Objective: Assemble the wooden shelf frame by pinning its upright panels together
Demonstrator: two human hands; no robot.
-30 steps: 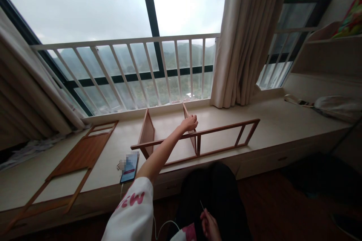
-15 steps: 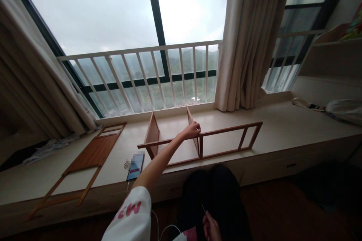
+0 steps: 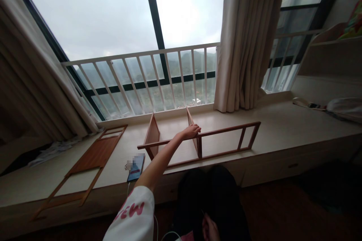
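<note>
A wooden frame [image 3: 226, 131] with two upright panels, one a brown panel [image 3: 152, 133] at its left end, lies on its side on the pale window ledge. My left hand [image 3: 191, 131] reaches across it, fingers curled over the top rail where the middle panel joins. Down by my lap, my right hand [image 3: 209, 229] is closed around a thin, metal-looking rod. Only a sliver of the rod shows against my dark trousers, so its kind is unclear.
Left on the ledge [image 3: 277, 120] lies a flat wooden frame [image 3: 93, 154], overhanging the front edge. A phone [image 3: 136, 167] with a white cable sits between the frames. A white railing [image 3: 181, 67] and a beige curtain [image 3: 243, 45] stand behind; a strap [image 3: 307, 103] lies right.
My left fingers have straightened somewhat over the rail. My right hand has dropped slightly and its rod shows less. The wooden frame stays almost in place; the view has shifted a little.
</note>
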